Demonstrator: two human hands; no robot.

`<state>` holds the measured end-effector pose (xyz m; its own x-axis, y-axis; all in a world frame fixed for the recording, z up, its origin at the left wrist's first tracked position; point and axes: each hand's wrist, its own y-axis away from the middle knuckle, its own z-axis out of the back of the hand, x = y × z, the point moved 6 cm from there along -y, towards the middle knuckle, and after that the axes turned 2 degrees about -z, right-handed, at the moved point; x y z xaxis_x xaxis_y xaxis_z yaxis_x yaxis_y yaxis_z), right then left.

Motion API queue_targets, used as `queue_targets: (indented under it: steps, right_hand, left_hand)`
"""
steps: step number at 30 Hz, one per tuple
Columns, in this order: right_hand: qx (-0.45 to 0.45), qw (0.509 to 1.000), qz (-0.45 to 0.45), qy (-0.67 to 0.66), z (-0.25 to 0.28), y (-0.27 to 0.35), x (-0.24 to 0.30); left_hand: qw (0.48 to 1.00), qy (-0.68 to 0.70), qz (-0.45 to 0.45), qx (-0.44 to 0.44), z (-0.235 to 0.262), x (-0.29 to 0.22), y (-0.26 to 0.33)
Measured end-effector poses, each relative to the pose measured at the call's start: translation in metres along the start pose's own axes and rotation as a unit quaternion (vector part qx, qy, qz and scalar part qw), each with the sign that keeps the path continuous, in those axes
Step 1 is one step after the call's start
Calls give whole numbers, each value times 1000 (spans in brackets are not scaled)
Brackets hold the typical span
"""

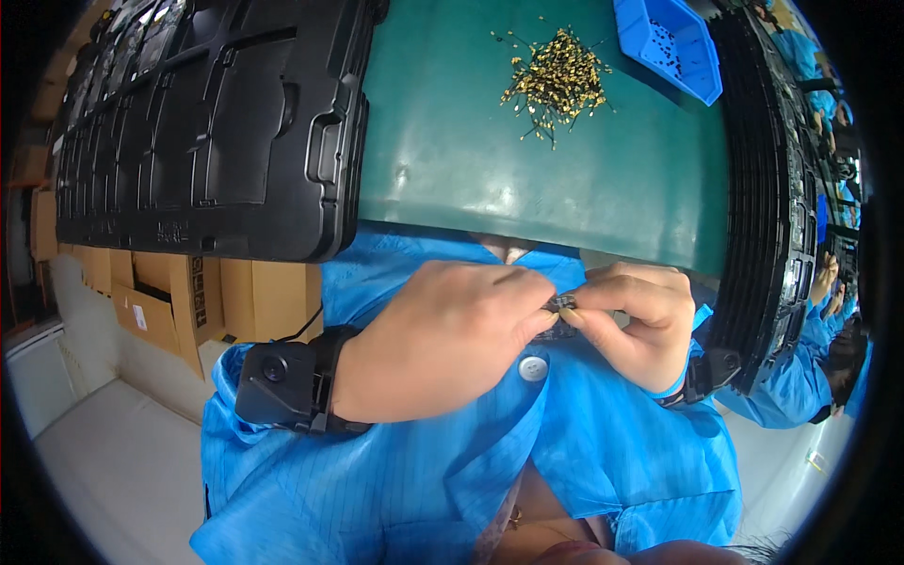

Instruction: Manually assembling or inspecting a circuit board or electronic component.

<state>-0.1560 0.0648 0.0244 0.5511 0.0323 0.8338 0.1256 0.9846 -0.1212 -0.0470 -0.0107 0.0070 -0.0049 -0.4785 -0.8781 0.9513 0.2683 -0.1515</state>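
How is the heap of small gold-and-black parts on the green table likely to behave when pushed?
The heap would probably spread rather than slide as one, since its pieces lie loose, with strays around it. Thin dark strands at its edge might bend or snag. Single pieces look light, being very small.

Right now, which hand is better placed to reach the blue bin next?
Probably the right hand: it is nearer the blue bin than the left hand, though both hold a small dark part.
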Motion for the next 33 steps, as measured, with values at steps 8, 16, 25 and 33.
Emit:
queue_targets:
  steps: [8,16,25,33]
  right_hand:
    - [23,996,-55,-69,1,-4,-8]
    - [38,991,-45,-119,0,-6,-15]
    - [37,992,-18,-123,1,-8,-11]
    - [57,949,-67,-304,-17,-7,-43]
  left_hand:
    - [999,-16,40,-7,3,5,0]
    - [1000,-5,31,-3,7,0,-2]
    - [999,9,40,13,4,6,-4]
    - [996,58,74,7,4,9,-5]
